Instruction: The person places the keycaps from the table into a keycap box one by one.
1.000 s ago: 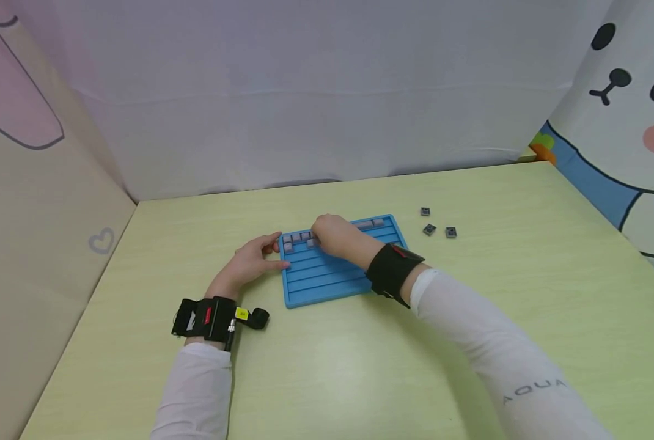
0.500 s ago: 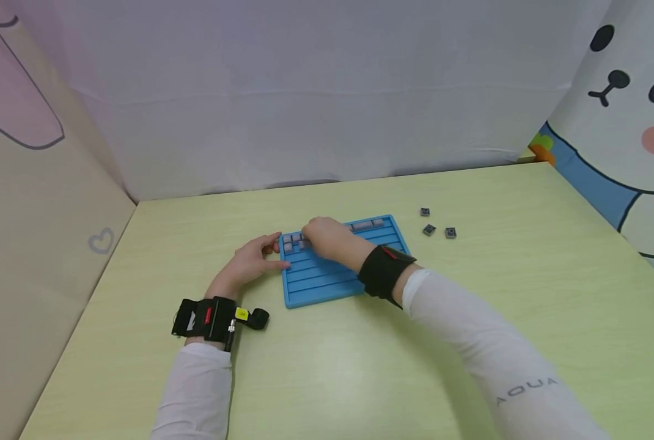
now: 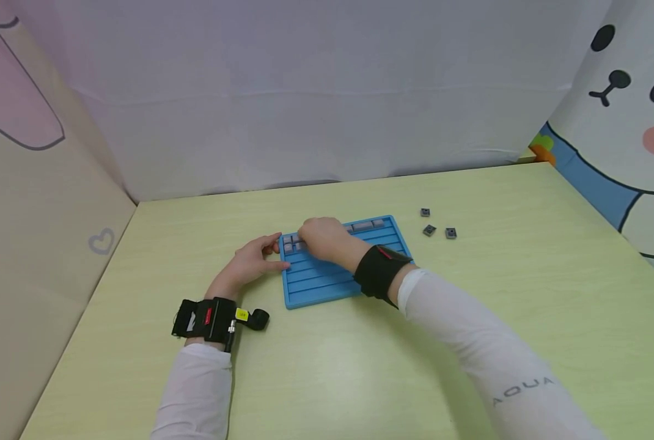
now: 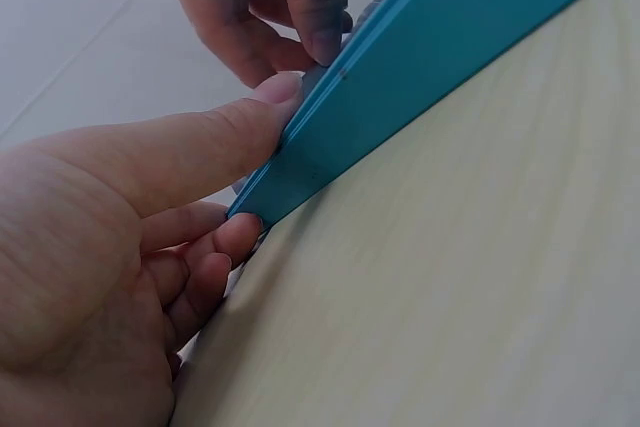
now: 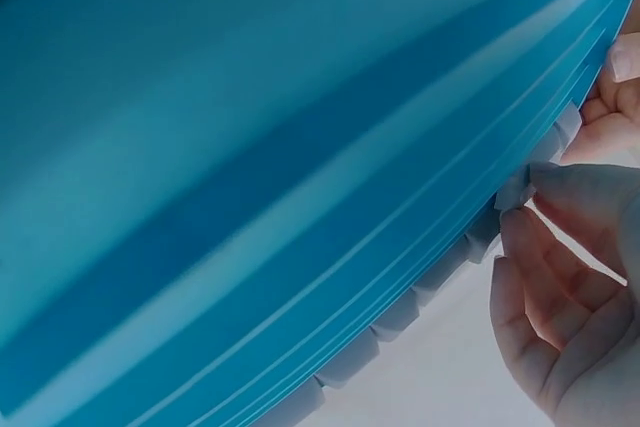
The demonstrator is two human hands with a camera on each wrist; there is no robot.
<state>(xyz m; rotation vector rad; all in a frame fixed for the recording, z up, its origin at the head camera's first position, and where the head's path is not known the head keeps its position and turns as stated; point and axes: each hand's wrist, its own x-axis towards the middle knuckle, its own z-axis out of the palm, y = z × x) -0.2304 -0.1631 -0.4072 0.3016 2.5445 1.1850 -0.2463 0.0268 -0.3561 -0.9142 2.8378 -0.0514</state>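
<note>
A blue ridged tray [image 3: 318, 281] lies on the table, with grey keycaps along its far rows. My left hand [image 3: 252, 260] holds its left end, thumb on the rim and fingers curled at the far corner. In the left wrist view the thumb [image 4: 225, 142] lies close to the keycaps. My right hand [image 3: 327, 238] reaches over the tray and pinches a grey keycap [image 5: 514, 190] between thumb and fingers, low against the ridges. Beside it, one keycap [image 3: 289, 249] sits at the left end of the second row. The right hand hides part of the far row.
Three loose keycaps lie on the table right of the tray, one farther back [image 3: 425, 212], one nearer [image 3: 429, 230] and one to the right [image 3: 451, 233]. A pale cloth wall [image 3: 327, 122] stands behind the table [image 3: 332, 379]. Black wrist straps [image 3: 381, 272] circle both wrists.
My right hand has slid left along the tray with the pinched keycap, ending close to the keycap at the row's left end. The left hand and the loose keycaps have stayed put.
</note>
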